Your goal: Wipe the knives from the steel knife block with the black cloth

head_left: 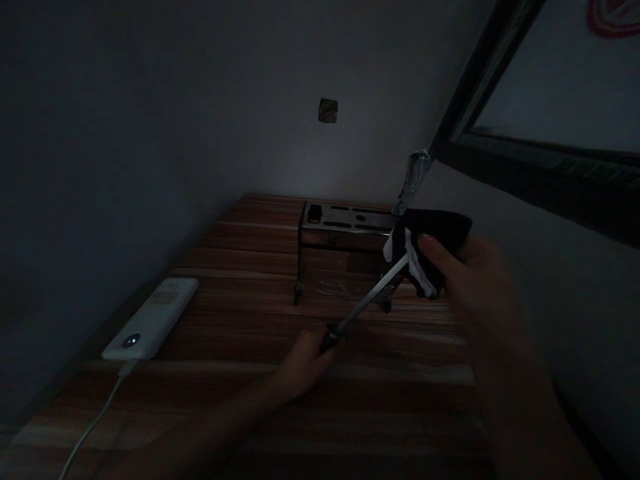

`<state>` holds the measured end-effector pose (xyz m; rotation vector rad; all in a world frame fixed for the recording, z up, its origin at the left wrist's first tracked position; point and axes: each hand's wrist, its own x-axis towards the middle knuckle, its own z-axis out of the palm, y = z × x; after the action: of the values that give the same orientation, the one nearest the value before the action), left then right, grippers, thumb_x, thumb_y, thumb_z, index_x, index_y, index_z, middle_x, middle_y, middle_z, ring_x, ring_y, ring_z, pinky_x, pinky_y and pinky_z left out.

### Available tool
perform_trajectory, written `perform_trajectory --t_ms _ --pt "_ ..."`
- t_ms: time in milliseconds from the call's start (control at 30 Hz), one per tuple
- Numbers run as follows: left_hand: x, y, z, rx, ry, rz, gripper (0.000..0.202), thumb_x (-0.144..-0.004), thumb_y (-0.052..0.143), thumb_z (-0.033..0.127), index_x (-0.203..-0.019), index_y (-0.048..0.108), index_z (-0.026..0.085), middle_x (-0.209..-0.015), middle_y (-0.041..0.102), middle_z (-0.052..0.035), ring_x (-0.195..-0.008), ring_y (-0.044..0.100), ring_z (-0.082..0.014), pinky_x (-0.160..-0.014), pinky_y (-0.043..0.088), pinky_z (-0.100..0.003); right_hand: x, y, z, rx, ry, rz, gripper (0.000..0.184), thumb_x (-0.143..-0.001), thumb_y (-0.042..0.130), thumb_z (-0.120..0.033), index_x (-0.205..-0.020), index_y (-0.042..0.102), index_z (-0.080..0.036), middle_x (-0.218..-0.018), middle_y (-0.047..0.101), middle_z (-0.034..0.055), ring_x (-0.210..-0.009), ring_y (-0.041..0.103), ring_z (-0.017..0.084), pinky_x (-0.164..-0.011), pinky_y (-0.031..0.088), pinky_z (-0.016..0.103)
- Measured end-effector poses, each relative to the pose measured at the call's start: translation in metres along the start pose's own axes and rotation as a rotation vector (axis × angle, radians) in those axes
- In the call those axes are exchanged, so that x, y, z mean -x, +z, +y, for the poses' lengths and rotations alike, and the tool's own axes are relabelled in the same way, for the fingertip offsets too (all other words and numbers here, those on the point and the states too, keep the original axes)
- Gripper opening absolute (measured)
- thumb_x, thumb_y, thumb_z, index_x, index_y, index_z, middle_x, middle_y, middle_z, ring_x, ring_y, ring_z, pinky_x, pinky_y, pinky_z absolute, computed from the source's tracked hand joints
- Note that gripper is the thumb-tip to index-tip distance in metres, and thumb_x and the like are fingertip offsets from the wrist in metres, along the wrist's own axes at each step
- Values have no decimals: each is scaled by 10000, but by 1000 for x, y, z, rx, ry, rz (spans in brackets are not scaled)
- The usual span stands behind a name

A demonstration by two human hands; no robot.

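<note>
The room is dim. My left hand [304, 363] is closed round the dark handle of a thin metal sharpening rod [373, 297], which slants up to the right. My right hand [467, 270] is closed on a dark cloth [433, 247] with a white patch, and the cloth wraps the rod's upper end. Just behind the rod stands a shiny metal knife block [345, 250] with slots in its top, on the wooden table [250, 320].
A white power bank [153, 320] lies at the table's left with a white cable [95, 423] running toward me. A dark-framed picture [540, 160] hangs on the right wall. A small square patch [328, 110] marks the back wall.
</note>
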<state>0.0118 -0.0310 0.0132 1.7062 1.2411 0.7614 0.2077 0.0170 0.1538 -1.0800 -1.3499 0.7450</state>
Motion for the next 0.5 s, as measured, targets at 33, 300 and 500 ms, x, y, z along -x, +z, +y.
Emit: perform_trajectory --t_ms 33,300,500 --pt "0 0 -1 -2 -4 11 259 -772 457 336 -710 598 128 -609 502 2 -589 476 -132 -546 356 -209 1 2 0 12 11 -30 260 -649 706 -385 -800 658 -179 -705 680 17 -547 626 139 -421 494 208" --pt "0 -1 -1 118 -26 73 243 -772 459 338 -708 575 135 -622 495 13 -595 455 -121 -548 356 -210 12 32 6 227 67 -344 251 -653 684 -321 -824 651 -140 -728 673 41 -600 610 164 -510 480 255" --pt "-3 0 -4 261 -60 134 193 -751 467 307 -691 534 137 -592 448 39 -536 389 -92 -506 335 -197 26 59 28 341 60 -530 256 -663 676 -279 -860 641 -120 -788 665 53 -710 606 189 -573 458 263"
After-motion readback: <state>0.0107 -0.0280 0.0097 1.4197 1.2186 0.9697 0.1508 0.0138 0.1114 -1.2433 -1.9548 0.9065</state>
